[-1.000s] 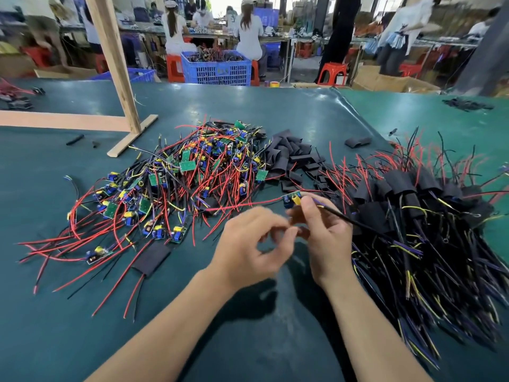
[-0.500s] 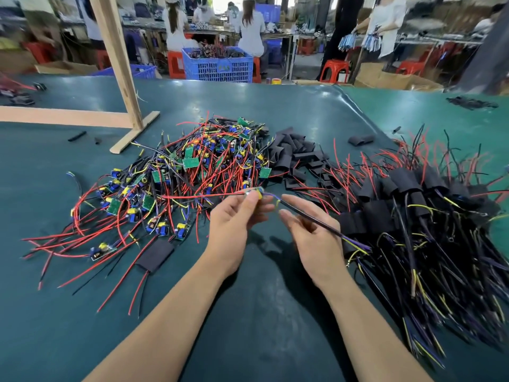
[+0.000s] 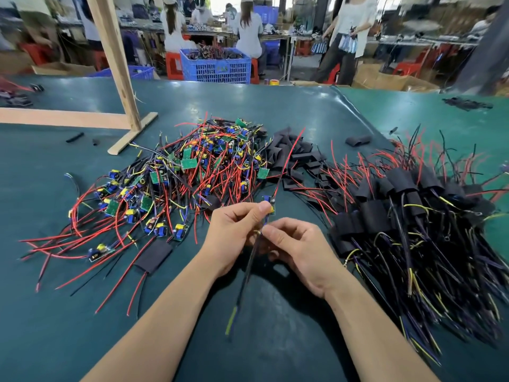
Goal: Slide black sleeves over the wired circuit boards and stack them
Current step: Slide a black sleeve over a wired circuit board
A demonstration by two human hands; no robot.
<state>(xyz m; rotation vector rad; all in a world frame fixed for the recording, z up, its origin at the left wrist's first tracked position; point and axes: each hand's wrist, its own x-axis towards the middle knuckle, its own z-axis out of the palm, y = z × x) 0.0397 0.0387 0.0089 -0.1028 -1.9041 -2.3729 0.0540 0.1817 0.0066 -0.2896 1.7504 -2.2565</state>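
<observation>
My left hand point(image 3: 234, 232) pinches a small wired circuit board point(image 3: 268, 204) upright above the green table; its red wire rises toward the sleeve heap. My right hand point(image 3: 297, 244) pinches the board's dark wires point(image 3: 245, 277) just below it, and they hang down toward me. A tangled pile of bare boards with red and black wires point(image 3: 176, 186) lies to the left. Loose black sleeves point(image 3: 294, 158) are heaped behind my hands. To the right sits a stack of sleeved boards point(image 3: 399, 210). One sleeved board point(image 3: 153, 255) lies alone at the left pile's near edge.
A wooden post with a foot point(image 3: 121, 86) stands at the back left of the green table point(image 3: 82, 312). A single black sleeve point(image 3: 358, 139) lies farther back right. Blue crates point(image 3: 214, 66), stools and several people fill the background.
The board has turned from lying sideways between my hands to upright. Its dark wires, which stretched to the right, now hang down toward me. My hands have drawn closer together.
</observation>
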